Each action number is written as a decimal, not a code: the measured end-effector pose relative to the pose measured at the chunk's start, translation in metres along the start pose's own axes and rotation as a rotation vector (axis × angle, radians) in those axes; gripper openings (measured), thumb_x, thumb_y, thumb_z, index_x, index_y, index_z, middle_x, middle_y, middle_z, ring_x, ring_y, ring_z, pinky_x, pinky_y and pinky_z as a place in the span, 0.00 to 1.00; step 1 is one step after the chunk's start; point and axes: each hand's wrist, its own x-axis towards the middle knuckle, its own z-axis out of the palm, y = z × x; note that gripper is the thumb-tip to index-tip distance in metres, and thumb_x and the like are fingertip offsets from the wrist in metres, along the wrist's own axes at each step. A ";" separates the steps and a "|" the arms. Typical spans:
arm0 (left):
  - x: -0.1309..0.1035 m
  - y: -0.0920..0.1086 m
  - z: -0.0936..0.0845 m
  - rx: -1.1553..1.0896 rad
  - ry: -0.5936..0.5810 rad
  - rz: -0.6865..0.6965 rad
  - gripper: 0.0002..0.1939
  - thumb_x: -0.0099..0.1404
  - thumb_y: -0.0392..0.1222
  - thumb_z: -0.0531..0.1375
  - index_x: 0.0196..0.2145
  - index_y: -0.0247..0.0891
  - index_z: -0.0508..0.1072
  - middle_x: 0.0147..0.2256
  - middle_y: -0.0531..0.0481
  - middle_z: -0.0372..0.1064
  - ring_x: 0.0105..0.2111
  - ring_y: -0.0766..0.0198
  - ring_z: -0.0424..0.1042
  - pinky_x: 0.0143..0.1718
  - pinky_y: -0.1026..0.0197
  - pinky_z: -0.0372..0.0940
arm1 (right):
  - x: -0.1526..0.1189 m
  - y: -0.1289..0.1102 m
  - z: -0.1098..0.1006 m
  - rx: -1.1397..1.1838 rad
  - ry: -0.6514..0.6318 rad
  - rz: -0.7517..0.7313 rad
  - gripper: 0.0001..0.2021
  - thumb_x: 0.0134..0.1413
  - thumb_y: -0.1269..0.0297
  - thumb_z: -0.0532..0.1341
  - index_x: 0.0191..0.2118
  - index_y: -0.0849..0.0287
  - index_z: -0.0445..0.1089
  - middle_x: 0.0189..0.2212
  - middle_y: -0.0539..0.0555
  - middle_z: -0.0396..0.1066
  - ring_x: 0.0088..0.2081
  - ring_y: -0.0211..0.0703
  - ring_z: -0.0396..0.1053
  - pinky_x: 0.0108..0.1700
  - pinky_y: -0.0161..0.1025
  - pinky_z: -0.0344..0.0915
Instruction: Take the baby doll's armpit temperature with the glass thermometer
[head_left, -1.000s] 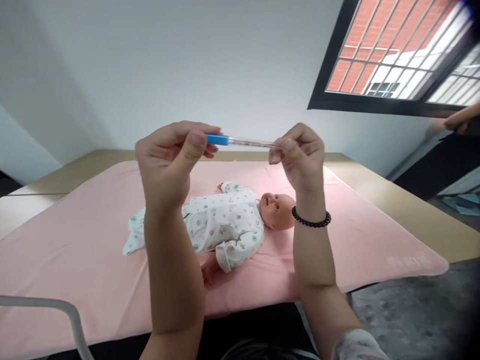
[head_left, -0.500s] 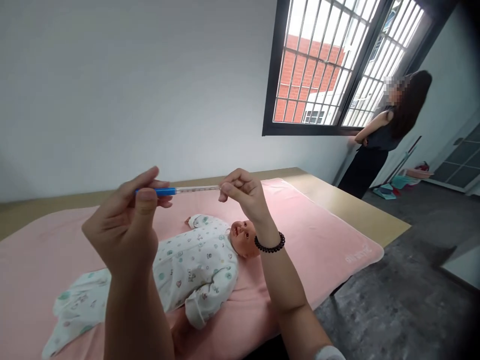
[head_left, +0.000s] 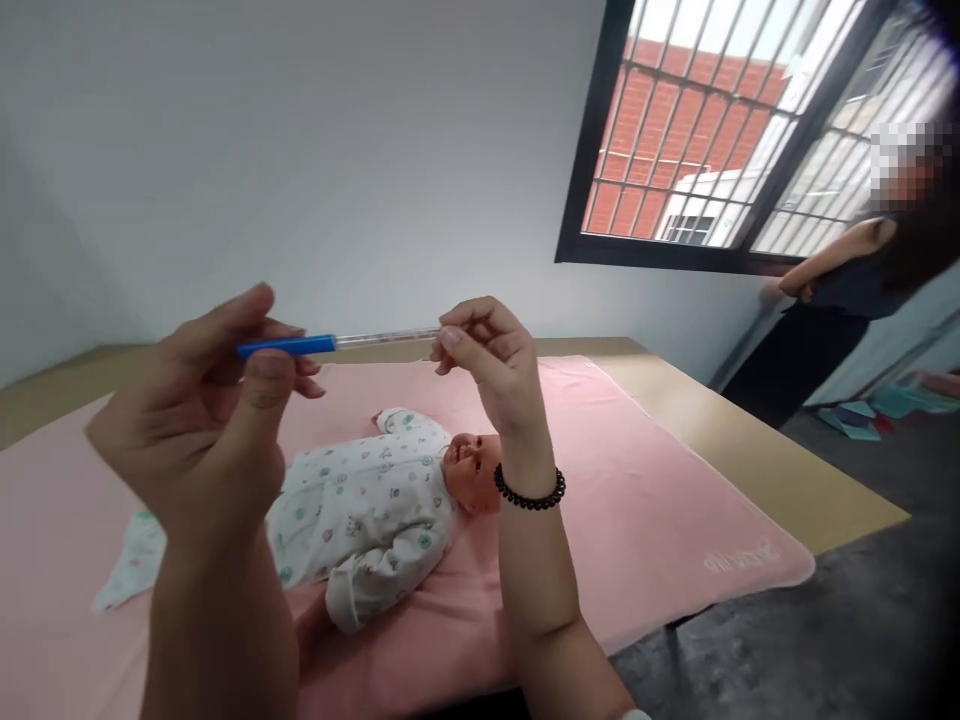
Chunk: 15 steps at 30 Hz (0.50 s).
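A thin glass thermometer (head_left: 386,338) with a blue sleeve (head_left: 296,346) at its left end is held nearly level in the air between my two hands. My left hand (head_left: 202,400) pinches the blue sleeve between thumb and fingers. The clear right end sits between the thumb and fingertips of my right hand (head_left: 491,360), which has a dark beaded bracelet at the wrist. Below and behind the hands, a baby doll (head_left: 375,510) in a white patterned suit lies on its back, head to the right, partly covered from view by my arms.
The doll lies on a pink blanket (head_left: 637,510) over a wooden table (head_left: 840,505), whose right edge drops to a grey floor. A wall and barred window (head_left: 675,150) stand behind. At the far right a person (head_left: 840,300) stands by the window.
The view has turned left, so window and person sit further right. Both hands still hold the thermometer, now higher in the picture; my left hand appears further left and larger, with more blue sleeve showing.
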 end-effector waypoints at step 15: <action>-0.002 0.019 -0.013 -0.044 -0.165 0.077 0.03 0.67 0.45 0.69 0.39 0.51 0.79 0.39 0.55 0.78 0.32 0.64 0.77 0.27 0.58 0.68 | -0.020 -0.027 0.021 -0.115 0.018 -0.177 0.04 0.60 0.61 0.67 0.39 0.50 0.73 0.29 0.48 0.67 0.33 0.39 0.71 0.33 0.38 0.73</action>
